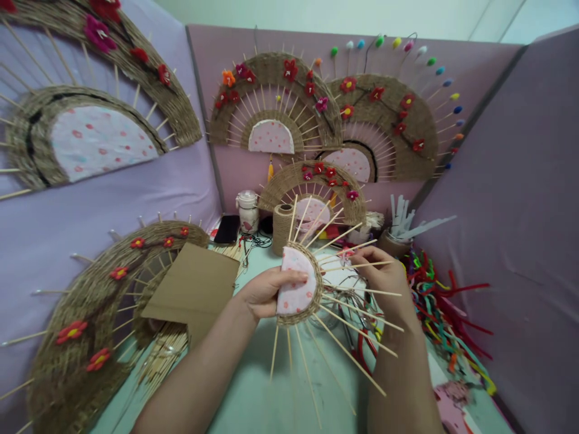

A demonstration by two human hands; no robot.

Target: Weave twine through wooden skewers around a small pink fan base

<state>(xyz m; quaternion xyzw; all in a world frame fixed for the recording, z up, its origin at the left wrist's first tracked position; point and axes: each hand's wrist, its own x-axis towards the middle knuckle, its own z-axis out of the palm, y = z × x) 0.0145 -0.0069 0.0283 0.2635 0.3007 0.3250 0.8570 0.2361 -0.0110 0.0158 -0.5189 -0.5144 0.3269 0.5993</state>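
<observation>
Twine fans [266,72] with flowered outer bands [220,129] hang on the partition [217,45]. Smaller, a half-round fan frame [301,292] is held above the green table [253,398], gripped by the left hand [266,292]; the right hand [385,280] curls at its sticks [352,355], perhaps pinching one, I cannot tell. Floral fabric centre [296,298] and twine rim [318,289] look finished; the sticks bear no outer band.

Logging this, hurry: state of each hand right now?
Left hand: closed, holding the half-round fan piece, thumb on its front.
Right hand: curled at the sticks; can't tell if it's gripping one.
</observation>
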